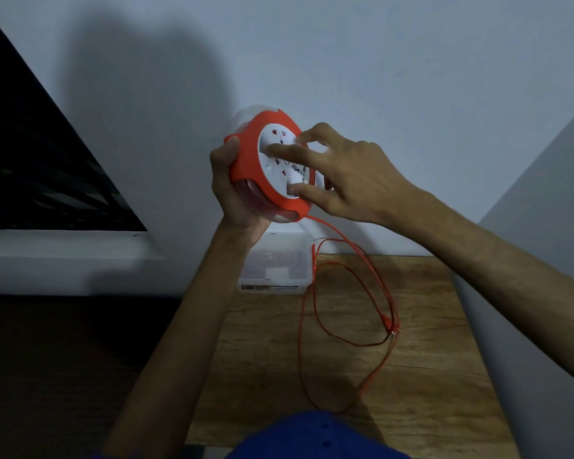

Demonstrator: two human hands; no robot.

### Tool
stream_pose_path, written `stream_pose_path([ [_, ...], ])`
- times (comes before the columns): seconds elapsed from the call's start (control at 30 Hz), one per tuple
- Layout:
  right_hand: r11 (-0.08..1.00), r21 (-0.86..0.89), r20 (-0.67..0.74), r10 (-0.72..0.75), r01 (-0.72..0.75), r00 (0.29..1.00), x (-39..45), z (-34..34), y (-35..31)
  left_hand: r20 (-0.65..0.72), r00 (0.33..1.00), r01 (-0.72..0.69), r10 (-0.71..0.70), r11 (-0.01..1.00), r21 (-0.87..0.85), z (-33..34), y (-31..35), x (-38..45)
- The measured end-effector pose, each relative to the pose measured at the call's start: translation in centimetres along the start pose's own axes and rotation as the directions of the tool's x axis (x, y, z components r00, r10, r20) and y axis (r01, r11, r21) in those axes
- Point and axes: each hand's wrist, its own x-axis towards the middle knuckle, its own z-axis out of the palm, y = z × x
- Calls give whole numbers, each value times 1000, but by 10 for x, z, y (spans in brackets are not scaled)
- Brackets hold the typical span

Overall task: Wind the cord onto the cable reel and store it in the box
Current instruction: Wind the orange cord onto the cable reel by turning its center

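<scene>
I hold an orange cable reel (246, 160) with a white socket face up in front of the wall. My left hand (232, 197) grips its left rim from below. The fingers of my right hand (338, 173) press on the white centre, thumb near the small white knob at the lower right. A thin orange cord (375, 283) leaves the reel's bottom edge and lies in loose loops on the wooden floor. Below the reel stands a clear plastic box (275, 270) against the wall, partly hidden by my left wrist.
A wooden floor strip (428, 385) runs between a dark floor area at the left and a pale panel (544, 260) at the right. A dark window (40, 167) with a white sill is at the left. My blue clothing (312, 438) shows at the bottom.
</scene>
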Motion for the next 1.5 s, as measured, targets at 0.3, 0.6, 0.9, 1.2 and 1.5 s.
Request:
stream_pose_path([
  [0.3,877,282,-57,419,-388,906,19,3,-16,-82,991,-93,103,989,117,-13,-10,3],
  [0.6,102,580,646,546,-808,533,30,11,-3,-20,998,-51,57,973,226,-16,-15,6],
  [0.9,946,232,-13,237,-227,971,6,14,-23,-130,987,-80,90,993,83,-20,-7,3],
  [1.2,996,82,42,25,-29,999,6,10,0,-140,990,-22,30,998,56,-23,-14,1],
  [1.5,594,548,82,662,-589,745,21,11,-7,-142,985,-68,98,978,197,-8,-20,12],
])
